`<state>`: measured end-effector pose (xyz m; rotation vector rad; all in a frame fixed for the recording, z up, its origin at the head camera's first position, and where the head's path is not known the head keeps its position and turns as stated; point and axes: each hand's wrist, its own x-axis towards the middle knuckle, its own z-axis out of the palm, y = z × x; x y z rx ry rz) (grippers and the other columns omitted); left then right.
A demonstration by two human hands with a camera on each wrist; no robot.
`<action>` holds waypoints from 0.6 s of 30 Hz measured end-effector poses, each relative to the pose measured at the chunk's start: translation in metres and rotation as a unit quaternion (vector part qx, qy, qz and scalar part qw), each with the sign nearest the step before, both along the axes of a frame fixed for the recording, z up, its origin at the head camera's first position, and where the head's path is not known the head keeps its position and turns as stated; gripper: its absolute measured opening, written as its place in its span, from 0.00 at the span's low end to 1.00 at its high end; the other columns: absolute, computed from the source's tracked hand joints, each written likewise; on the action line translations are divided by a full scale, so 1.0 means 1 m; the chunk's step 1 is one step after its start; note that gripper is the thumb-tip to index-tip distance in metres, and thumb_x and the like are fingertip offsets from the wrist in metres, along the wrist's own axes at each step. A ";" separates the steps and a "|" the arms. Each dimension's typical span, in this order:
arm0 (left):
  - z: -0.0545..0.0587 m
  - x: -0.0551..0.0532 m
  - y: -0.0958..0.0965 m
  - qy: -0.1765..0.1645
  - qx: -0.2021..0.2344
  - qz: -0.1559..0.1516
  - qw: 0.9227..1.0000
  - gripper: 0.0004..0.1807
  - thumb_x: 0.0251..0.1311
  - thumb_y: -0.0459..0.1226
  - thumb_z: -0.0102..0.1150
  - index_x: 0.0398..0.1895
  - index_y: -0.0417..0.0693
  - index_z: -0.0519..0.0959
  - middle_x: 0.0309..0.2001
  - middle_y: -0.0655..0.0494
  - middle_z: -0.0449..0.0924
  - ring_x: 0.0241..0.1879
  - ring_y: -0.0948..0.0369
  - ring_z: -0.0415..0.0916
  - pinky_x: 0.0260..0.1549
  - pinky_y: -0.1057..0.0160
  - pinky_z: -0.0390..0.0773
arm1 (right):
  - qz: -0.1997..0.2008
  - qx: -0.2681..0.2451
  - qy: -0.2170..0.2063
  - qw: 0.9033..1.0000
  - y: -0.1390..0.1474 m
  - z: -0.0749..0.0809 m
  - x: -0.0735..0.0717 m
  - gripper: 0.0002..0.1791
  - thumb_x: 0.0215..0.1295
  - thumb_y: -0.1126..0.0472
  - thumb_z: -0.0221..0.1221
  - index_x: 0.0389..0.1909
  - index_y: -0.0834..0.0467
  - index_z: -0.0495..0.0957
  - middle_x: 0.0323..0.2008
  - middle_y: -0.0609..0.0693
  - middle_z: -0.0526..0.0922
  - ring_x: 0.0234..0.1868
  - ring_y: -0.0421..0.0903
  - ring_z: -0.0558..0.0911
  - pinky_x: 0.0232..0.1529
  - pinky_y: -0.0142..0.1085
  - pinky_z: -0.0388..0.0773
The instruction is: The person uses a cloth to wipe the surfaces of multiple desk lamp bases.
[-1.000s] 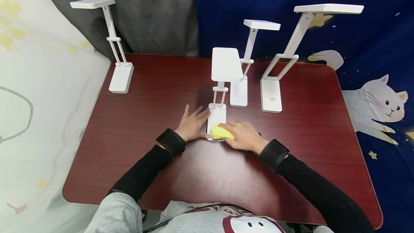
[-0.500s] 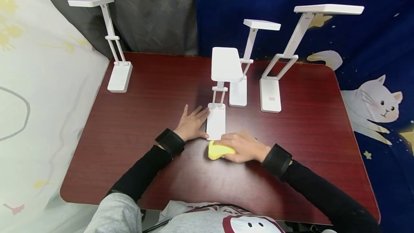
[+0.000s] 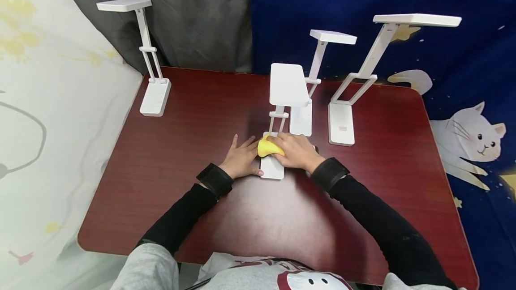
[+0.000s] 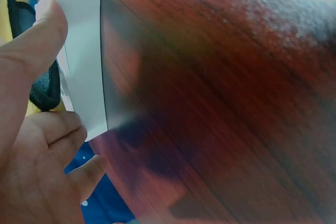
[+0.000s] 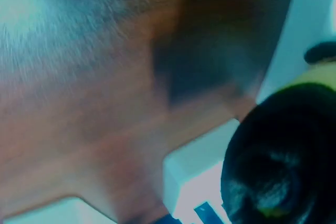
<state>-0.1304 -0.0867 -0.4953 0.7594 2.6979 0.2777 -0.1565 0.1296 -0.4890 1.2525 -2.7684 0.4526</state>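
The right hand grips a soft-looking yellow pad on the base of the front lamp, and between them they cover the base's upper part, so I can make out only its smooth white near end and a sliver by the stem. The left hand is spread wide beside that base, its thumb at the near corner, fingertips at the left edge. From the left wrist, part of the pad shows a dark, mesh-like face behind the fingers, bordered in black and yellow. The right wrist's view is blurred; a large dark round shape edged in yellow runs off its side, and I can't tell just what part it is. The front lamp's flat, round-cornered head hides some of the rear lamp. Two more slim white lamps stand well apart: the right lamp and the left lamp. All are on a glossy, red-brown, wood-grained table; the person's grey shirt is cut off below.
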 end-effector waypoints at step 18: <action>-0.005 -0.004 0.000 0.001 -0.018 -0.015 1.000 0.56 0.51 0.61 0.69 0.78 0.47 0.55 0.77 0.55 0.53 0.76 0.54 0.47 0.69 0.34 0.35 | 0.042 0.014 -0.047 0.998 0.001 -0.006 0.018 0.23 0.57 0.54 0.64 0.54 0.56 0.81 0.35 0.48 0.79 0.27 0.44 0.77 0.26 0.43 0.78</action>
